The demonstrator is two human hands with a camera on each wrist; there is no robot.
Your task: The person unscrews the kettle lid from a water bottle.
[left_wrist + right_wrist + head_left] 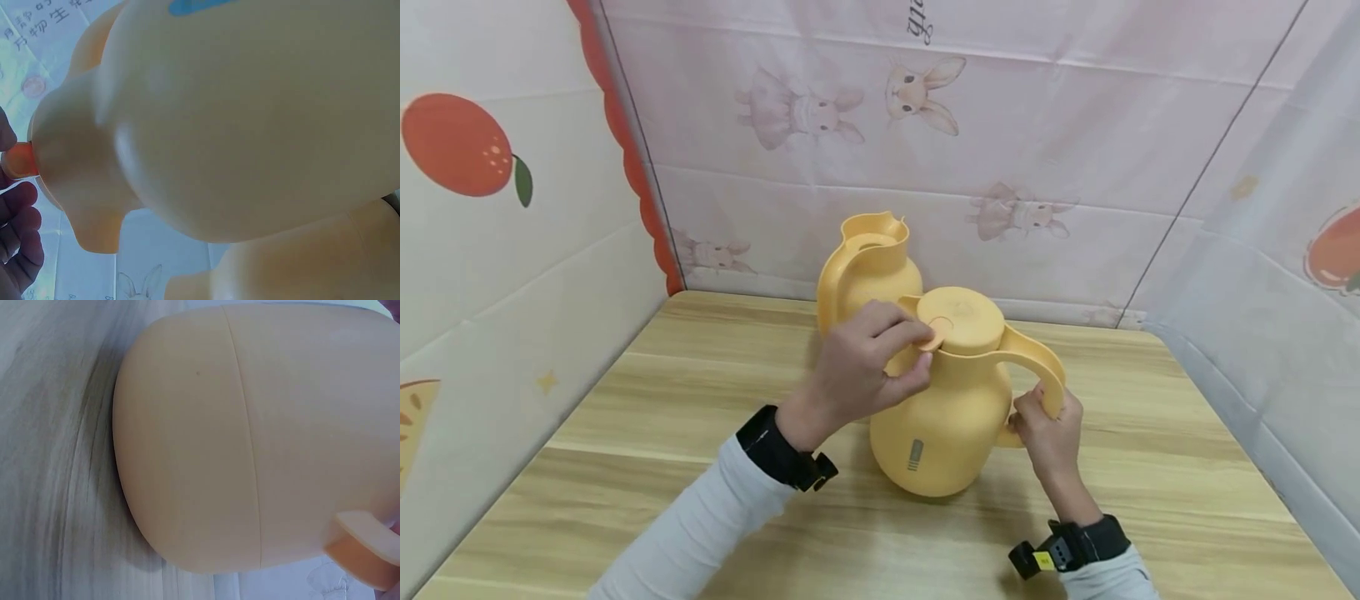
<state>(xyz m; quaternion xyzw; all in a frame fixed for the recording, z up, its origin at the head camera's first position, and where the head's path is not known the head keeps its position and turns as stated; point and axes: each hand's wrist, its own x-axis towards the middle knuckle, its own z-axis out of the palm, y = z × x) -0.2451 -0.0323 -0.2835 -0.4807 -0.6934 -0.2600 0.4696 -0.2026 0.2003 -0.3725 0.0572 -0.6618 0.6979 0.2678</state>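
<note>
A yellow thermos jug (936, 425) stands upright on the wooden table, its round lid (972, 315) on top. My left hand (861, 362) pinches the small tab (934, 335) at the lid's edge between thumb and fingers; the left wrist view shows this orange tab (20, 159) too. On the right side, my right hand (1051, 425) grips the jug's curved handle (1037, 358) near its lower end. The right wrist view shows the jug's lower body (187, 444) and part of the handle (362, 544). Whether the lid sits fully down, I cannot tell.
A second yellow jug (880, 279), without a lid, stands just behind on the left, partly hidden by the left hand and front jug. The wooden table (737, 367) meets a rabbit-print backdrop (820, 183) at the back, with printed side sheets left and right.
</note>
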